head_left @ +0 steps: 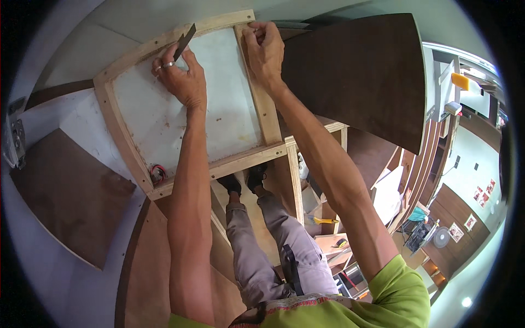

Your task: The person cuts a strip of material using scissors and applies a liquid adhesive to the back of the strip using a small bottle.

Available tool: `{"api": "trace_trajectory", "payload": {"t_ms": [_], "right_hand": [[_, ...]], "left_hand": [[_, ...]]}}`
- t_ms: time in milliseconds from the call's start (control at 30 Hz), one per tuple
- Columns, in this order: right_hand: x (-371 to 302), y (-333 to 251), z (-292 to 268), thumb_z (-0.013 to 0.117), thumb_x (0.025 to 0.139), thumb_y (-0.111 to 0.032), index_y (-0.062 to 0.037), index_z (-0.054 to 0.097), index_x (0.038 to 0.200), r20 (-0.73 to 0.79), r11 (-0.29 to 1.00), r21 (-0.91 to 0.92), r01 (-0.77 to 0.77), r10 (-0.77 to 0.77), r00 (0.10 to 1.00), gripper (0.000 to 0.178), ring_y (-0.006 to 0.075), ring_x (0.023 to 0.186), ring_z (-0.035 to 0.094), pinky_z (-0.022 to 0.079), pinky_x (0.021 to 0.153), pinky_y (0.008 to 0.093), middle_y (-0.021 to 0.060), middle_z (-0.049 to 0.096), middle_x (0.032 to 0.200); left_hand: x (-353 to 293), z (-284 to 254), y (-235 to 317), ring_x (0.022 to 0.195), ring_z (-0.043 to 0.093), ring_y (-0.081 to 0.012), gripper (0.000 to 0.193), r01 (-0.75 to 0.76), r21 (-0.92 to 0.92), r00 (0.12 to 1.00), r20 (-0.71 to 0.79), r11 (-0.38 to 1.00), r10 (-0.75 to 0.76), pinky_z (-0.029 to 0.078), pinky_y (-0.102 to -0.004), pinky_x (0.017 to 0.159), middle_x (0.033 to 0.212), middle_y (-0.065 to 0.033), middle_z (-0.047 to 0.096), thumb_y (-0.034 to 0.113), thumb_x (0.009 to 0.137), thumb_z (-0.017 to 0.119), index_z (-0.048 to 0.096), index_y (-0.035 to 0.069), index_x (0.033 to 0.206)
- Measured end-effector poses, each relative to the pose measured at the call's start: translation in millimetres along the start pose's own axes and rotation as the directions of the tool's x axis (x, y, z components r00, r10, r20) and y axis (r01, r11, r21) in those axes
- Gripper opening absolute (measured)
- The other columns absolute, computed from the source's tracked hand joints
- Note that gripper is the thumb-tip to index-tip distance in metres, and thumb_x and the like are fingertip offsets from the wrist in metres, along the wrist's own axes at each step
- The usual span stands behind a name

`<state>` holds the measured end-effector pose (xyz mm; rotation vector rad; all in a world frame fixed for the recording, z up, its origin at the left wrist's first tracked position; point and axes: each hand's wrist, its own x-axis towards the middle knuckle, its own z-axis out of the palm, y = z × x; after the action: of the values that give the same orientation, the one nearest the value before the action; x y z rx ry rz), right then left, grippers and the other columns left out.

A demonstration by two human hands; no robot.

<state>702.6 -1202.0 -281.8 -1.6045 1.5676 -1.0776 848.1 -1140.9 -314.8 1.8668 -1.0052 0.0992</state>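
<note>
Green shirt, dark strip, tip up, slanting right

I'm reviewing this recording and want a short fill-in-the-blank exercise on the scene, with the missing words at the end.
1. The left hand holds a thin dark strip and wears a silver-coloured ____ on one finger.
2. The right hand is near the upper-____ corner of the wooden frame.
3. Coiled wires show at the frame's lower-____ corner.
4. The right sleeve is yellowish ____.

Missing words: ring; right; left; green.
</note>
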Motion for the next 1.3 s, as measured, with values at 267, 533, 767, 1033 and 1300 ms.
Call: {"api": "trace_trajectory", "payload": {"t_ms": [267,533,767,1033,1300], "right_hand": [[2.3,4.8,10.8,0.066,0.088,-0.02,-0.0054,0.067,0.097,-0.052,0.984,-0.176,0.033,-0.043,0.998,0.017,0.0309,0.089,0.059,0.047,0.08,0.0417,0.0129,0.064,0.091],[1.9,4.5,4.1,0.065,0.088,-0.02,-0.0098,0.069,0.098,0.029,0.909,-0.352,0.222,-0.226,0.974,0.014,0.0326,0.091,0.059,0.049,0.078,0.0431,0.0105,0.064,0.093],[18.2,-8.7,-18.1,0.06,0.093,-0.025,-0.0116,0.068,0.1,0.296,0.798,-0.445,0.406,-0.297,0.908,0.017,0.0289,0.086,0.064,0.051,0.075,0.0412,0.0072,0.065,0.092],[51.5,1.9,-33.0,0.065,0.09,-0.026,-0.0162,0.066,0.1,0.544,0.505,-0.408,0.761,-0.535,0.647,0.014,0.0281,0.068,0.067,0.055,0.061,0.0383,0.0038,0.066,0.081],[85.1,-21.9,-32.1,0.059,0.092,-0.029,-0.0069,0.064,0.099,0.861,-0.046,-0.291,0.956,-0.448,0.24,0.023,0.0211,0.08,0.068,0.054,0.067,0.0371,0.008,0.068,0.095]], "left_hand": [[0.1,4.0,0.2,0.101,0.049,-0.0293,0.015,-0.072,-0.003,0.997,-0.041,0.997,0.072,0.041,-0.0478,0.086,0.094,-0.0054,0.059,0.02,0.09,0.064,0.06,0.012,0.102],[-0.9,5.9,-4.1,0.1,0.049,-0.0298,0.016,-0.086,0.021,0.996,-0.035,0.996,0.086,0.04,-0.0483,0.088,0.091,-0.006,0.059,0.021,0.09,0.065,0.06,0.012,0.102],[-1.2,6.1,-9.2,0.099,0.052,-0.0294,0.018,-0.13,0.001,0.99,-0.056,0.992,0.13,0.04,-0.0469,0.087,0.098,-0.0072,0.062,0.019,0.087,0.066,0.061,0.013,0.103],[-0.5,9.2,-10.0,0.105,0.053,-0.0327,0.02,-0.078,-0.003,0.994,-0.081,0.997,0.077,0.041,-0.0485,0.089,0.1,-0.0096,0.061,0.018,0.085,0.067,0.064,0.013,0.104],[-2.1,8.0,-8.9,0.103,0.053,-0.0323,0.02,-0.058,-0.028,0.993,-0.101,0.998,0.055,0.039,-0.0482,0.095,0.099,-0.0113,0.063,0.021,0.088,0.068,0.066,0.01,0.104]]}}
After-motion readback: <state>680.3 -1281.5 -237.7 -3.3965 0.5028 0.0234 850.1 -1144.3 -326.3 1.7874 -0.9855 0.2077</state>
